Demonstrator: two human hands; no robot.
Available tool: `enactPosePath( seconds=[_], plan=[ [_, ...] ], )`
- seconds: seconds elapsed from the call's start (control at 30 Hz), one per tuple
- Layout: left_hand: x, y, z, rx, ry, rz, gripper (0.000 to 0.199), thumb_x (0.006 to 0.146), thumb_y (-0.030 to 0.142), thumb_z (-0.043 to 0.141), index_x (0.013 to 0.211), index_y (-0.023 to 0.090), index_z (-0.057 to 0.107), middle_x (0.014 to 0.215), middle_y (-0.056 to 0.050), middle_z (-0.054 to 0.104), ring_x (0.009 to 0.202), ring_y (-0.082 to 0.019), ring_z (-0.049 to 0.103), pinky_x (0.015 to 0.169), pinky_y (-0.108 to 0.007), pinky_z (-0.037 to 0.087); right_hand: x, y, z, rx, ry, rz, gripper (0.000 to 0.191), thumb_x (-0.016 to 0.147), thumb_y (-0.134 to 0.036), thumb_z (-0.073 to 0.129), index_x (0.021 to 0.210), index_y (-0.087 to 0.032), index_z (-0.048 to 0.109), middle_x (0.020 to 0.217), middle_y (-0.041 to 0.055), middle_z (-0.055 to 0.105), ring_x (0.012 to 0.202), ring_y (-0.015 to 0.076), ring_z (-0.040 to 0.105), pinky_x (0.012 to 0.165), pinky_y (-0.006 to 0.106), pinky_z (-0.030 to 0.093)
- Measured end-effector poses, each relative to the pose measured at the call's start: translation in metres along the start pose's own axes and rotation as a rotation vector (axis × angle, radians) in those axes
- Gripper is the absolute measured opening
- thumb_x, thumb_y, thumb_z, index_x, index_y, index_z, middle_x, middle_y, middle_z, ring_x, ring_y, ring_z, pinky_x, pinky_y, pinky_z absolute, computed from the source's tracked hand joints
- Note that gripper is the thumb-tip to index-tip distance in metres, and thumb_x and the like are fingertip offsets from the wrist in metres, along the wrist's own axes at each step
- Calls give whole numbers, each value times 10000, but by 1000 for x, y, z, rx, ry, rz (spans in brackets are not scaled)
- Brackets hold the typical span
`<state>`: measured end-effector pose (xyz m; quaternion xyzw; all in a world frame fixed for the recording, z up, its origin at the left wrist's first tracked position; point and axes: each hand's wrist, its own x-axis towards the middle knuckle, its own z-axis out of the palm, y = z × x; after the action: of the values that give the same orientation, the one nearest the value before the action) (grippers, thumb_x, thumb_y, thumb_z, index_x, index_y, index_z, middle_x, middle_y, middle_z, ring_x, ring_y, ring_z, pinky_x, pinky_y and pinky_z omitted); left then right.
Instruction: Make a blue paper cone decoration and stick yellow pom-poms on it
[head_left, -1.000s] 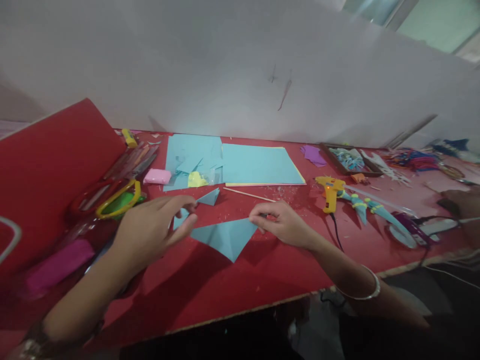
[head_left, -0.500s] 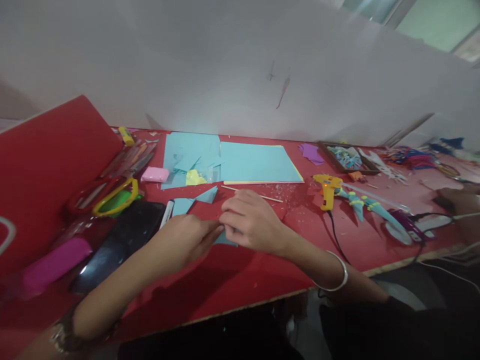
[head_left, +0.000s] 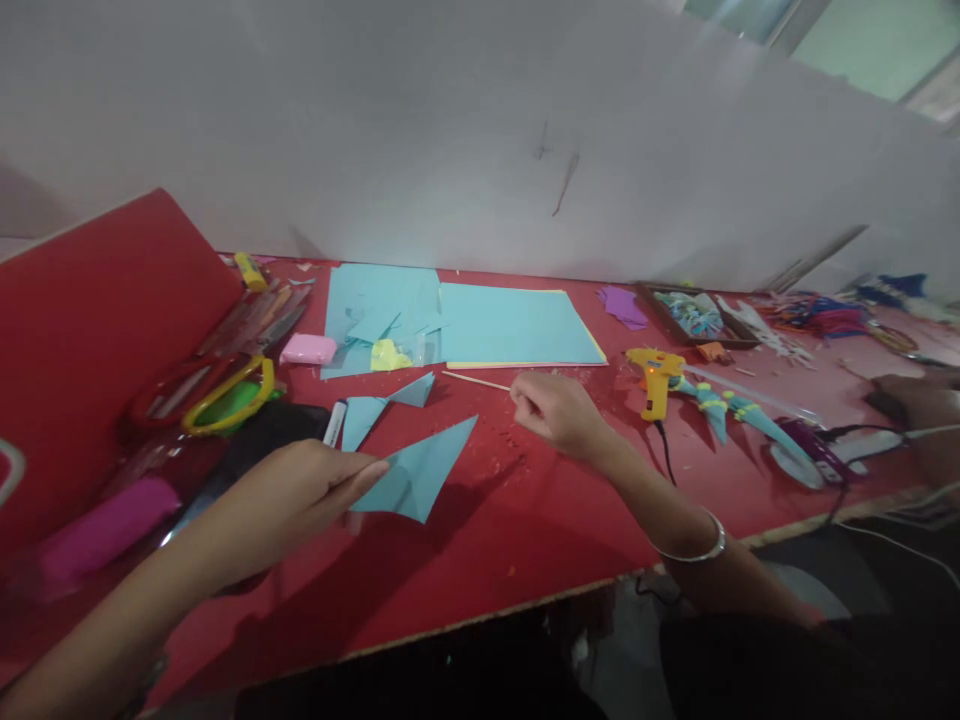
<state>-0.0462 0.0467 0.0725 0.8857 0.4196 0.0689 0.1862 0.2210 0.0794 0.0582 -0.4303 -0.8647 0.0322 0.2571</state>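
My left hand (head_left: 315, 490) pinches the left corner of a blue paper piece (head_left: 420, 470), holding it over the red table. To the right, my right hand (head_left: 559, 412) is closed, its fingertips at the right part of a thin wooden stick (head_left: 476, 380); whether it grips the stick is hard to tell. Folded blue paper pieces (head_left: 364, 418) lie just beyond the held one, beside a white marker (head_left: 335, 424). Farther back are blue sheets (head_left: 517, 325) and a crumpled yellow piece (head_left: 388, 355).
A yellow glue gun (head_left: 655, 380) with a cord stands at the right, near blue cones (head_left: 772, 425) and a tray (head_left: 679, 325) of scraps. Scissors (head_left: 232, 395), a pink block (head_left: 309, 349) and a magenta roll (head_left: 112, 535) lie left. Another person's hand (head_left: 919, 400) shows far right.
My hands have moved apart, the left one leftward with the blue paper, the right one rightward to the stick. The held paper is now largely uncovered.
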Motion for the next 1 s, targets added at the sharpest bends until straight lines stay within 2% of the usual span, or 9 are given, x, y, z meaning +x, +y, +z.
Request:
enactPosePath(
  seconds=[0.1,0.17,0.27,0.37,0.43,0.57,0.7,0.87,1.0],
  plan=[
    [4,5,0,86,-39,46,461,905,310,243,511,189,450,437,18,504,395,-102,448,438,-244,274,5,-13,-2,88,20,-87,183,831,-169,332,733,-163,487,693,37,533,646,124,457,620,242,348],
    [9,11,1,118,-70,53,462,904,313,241,523,183,469,444,12,510,397,-107,451,436,-245,267,9,-24,-2,93,-92,-214,197,871,-251,373,812,-155,534,817,66,577,776,148,498,707,260,363],
    [13,18,4,194,-58,48,459,901,323,247,548,179,503,488,-7,559,433,-122,491,449,-248,277,12,-35,3,41,-302,-281,245,903,-273,382,797,-161,572,803,48,601,737,134,506,687,257,349],
    [17,22,10,342,42,78,354,877,267,296,667,183,569,608,-30,628,517,-149,542,487,-262,309,12,-38,9,39,-390,-224,253,910,-273,392,785,-160,581,734,22,608,658,117,494,628,250,318],
    [20,24,14,417,118,108,315,861,230,310,696,180,574,597,-33,618,518,-158,542,497,-273,322,11,-41,12,49,-396,-179,244,906,-292,404,790,-165,578,696,10,596,613,110,472,589,249,287],
    [25,25,20,499,284,156,349,837,221,315,546,190,504,438,-9,508,430,-151,477,465,-278,295,12,-45,12,85,-389,-116,252,906,-317,394,784,-175,562,631,-8,547,572,107,432,543,250,227],
    [24,20,20,510,394,168,324,788,175,341,496,198,477,394,7,470,391,-131,417,462,-275,261,14,-41,11,152,-401,-71,257,911,-313,383,767,-177,547,636,-10,520,592,106,428,551,243,233],
    [18,9,14,505,342,125,289,753,178,377,493,205,501,400,6,480,399,-126,397,465,-270,208,14,-31,13,286,-368,-69,260,909,-301,367,738,-178,518,642,-13,498,600,100,420,577,232,273],
    [12,-5,5,459,231,-52,272,729,249,399,484,203,507,416,-7,490,434,-139,416,465,-266,182,11,-19,11,460,-324,-43,248,896,-298,373,719,-174,494,671,-5,510,612,94,434,598,226,307]
  ],
)
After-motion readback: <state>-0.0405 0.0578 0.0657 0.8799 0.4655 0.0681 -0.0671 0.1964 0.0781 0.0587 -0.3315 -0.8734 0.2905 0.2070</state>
